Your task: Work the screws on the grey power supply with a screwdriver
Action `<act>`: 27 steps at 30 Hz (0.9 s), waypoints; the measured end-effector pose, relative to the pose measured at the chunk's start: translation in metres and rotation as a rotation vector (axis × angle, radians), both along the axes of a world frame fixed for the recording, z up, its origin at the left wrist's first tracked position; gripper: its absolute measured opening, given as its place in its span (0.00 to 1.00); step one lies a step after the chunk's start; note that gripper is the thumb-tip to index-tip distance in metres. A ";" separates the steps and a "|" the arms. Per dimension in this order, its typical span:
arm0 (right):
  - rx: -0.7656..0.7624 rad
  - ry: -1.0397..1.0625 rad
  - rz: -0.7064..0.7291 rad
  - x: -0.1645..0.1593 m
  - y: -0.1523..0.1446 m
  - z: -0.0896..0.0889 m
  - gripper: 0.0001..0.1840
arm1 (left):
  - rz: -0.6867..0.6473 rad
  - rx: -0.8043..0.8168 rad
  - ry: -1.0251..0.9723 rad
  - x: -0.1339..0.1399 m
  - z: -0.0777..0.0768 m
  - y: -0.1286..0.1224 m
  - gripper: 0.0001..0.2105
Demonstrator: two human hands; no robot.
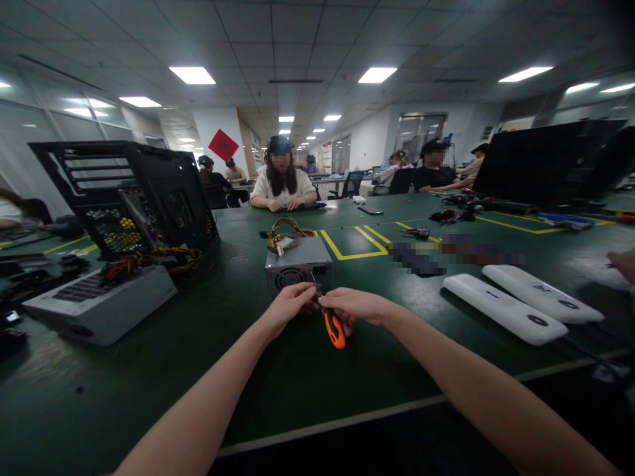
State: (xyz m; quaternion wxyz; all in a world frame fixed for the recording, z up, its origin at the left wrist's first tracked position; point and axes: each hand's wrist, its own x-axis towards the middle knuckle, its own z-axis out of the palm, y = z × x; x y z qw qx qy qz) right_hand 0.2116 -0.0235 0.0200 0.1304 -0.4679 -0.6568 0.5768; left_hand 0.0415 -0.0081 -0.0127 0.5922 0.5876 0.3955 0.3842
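1. My right hand (353, 305) is wrapped around a screwdriver (331, 320): orange and black grip, rounded butt end pointing toward me, thin metal shaft angled up and away.
2. My left hand (290, 304) is pinched narrow at the shaft near the tip, fingers touching it. Can't tell if anything small sits between the fingertips.
3. Both hands meet just in front of the power supply (297, 264), a grey sheet-metal box with a round fan grille on the near face. The tip is at or just off that face.
4. A bundle of cables (285, 235) in red, yellow and black spills from the box's far side, with a white plastic plug.
5. It all sits on a dark green matte table (163, 370) with yellow tape lines.
6. Left: an open black computer case (131, 195), perforated metal, wires hanging out; a flat grey panel (99, 304) lies in front of it.
7. Right: two white, rounded, glossy long pads (520, 303) side by side.
8. Far side: a person in a white top (282, 185) sits at the table.
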 end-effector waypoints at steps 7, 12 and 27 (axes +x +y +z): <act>0.056 0.025 -0.062 -0.008 -0.004 -0.001 0.12 | -0.027 -0.075 -0.053 0.009 0.002 -0.008 0.14; 0.343 -0.105 -0.184 -0.011 -0.013 0.002 0.12 | 0.033 -0.160 -0.147 0.009 0.005 -0.006 0.07; 1.520 -0.489 0.432 0.010 -0.040 -0.018 0.18 | 0.070 -0.124 -0.169 0.005 0.003 0.000 0.12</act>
